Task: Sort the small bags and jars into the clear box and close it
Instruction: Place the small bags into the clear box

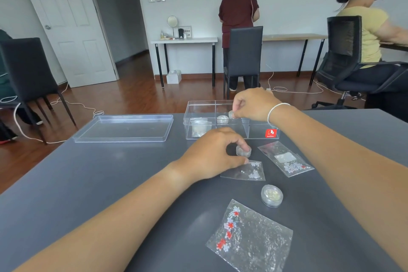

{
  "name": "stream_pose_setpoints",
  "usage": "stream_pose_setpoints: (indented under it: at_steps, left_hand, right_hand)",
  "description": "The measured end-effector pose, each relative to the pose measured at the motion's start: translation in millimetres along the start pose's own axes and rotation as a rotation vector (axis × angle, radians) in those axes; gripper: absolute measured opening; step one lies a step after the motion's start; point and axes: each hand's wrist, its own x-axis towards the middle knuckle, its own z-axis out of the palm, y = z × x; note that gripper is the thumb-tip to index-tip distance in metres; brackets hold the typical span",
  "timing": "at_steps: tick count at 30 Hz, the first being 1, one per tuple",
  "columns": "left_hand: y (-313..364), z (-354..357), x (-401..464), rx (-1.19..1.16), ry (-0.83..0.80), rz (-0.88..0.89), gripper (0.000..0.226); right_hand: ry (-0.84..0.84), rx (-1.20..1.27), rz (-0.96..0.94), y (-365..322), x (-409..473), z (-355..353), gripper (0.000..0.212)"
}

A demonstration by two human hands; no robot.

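At the centre of the frame the left hand (212, 154) rests on the grey worktop (88, 183), its fingers (241, 142) pinched around a small clear jar (243, 151) just above a small bag of pale beads (245, 170). Higher and to the right, the right hand (254, 106) hangs over the open clear box (198, 106) with its fingers closed on another small jar (231, 114), beside a jar (222, 119) already lying in a rear compartment (a bag (199, 128) occupies the left one). The lid (123, 128) lies to the left of the box, while a lone jar (272, 195), a bag with red and white flowers (249, 238) and a third bag (286, 159) stay loose on the worktop lower right.
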Motion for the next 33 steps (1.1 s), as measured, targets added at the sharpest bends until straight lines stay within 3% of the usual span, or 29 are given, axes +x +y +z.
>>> stream_pose_setpoints:
  at_steps: [6, 20, 28, 33]
  left_hand:
    - [-5, -3, 1, -0.019, 0.059, -0.038, 0.004]
    - [-1, 5, 5, -0.041, 0.102, -0.052, 0.012]
    - [-1, -5, 0, -0.087, 0.141, -0.051, 0.009]
    - [-5, -15, -3, -0.117, 0.216, -0.095, 0.013]
  right_hand:
    - [-0.02, -0.06, 0.004, 0, 8, 4, 0.012]
    - [-0.047, -0.267, -0.022, -4, 14, 3, 0.011]
    - [0.126, 0.107, -0.092, 2, -24, -12, 0.003]
    - [0.107, 0.334, -0.128, 12, -72, -26, 0.006]
